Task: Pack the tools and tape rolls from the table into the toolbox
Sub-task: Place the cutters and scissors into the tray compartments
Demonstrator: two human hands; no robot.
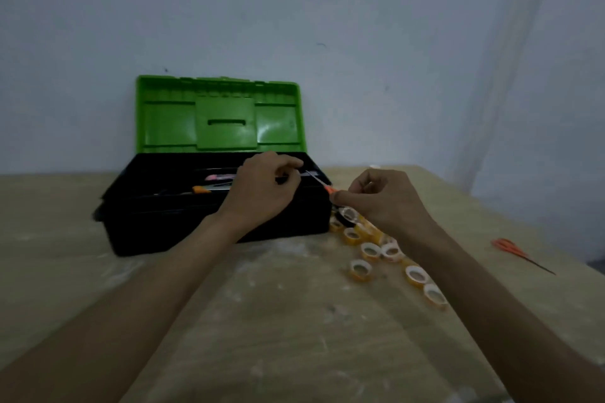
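The left hand [265, 186] and right hand [386, 199] both pinch a thin orange-handled tool [322, 184] above the toolbox [212, 226], at its right end, centre frame. Next it probably must be lowered inside; tape rolls [376, 249] wait beside.

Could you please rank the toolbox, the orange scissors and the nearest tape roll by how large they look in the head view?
1. toolbox, largest.
2. orange scissors, long but thin.
3. nearest tape roll, smallest; the scissors lie farther off, so this gap is unsure.
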